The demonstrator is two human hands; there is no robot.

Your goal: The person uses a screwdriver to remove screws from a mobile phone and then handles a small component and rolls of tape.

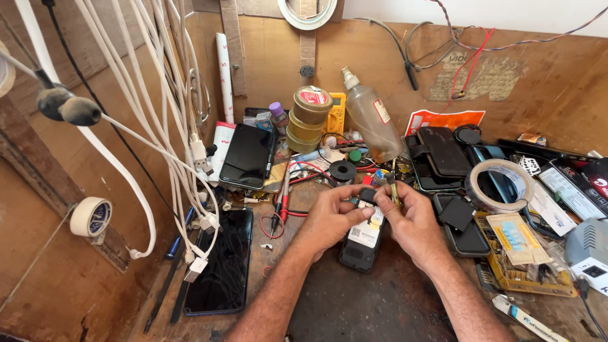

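While your left hand (334,212) pinches a small black part (366,194) at the top of the opened phone (362,244), your right hand (413,218) grips a thin brass-tipped tool (393,188) upright. The phone lies mid-workbench (354,304), nearer the front edge, with a tape roll (500,183) to its right.

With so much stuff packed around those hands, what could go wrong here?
The small black part pinched by the left hand might slip and vanish among the clutter. The right hand holds a thin tool near the open phone, so a slip could scratch it. An elbow could nudge the phone lying near the bench edge.
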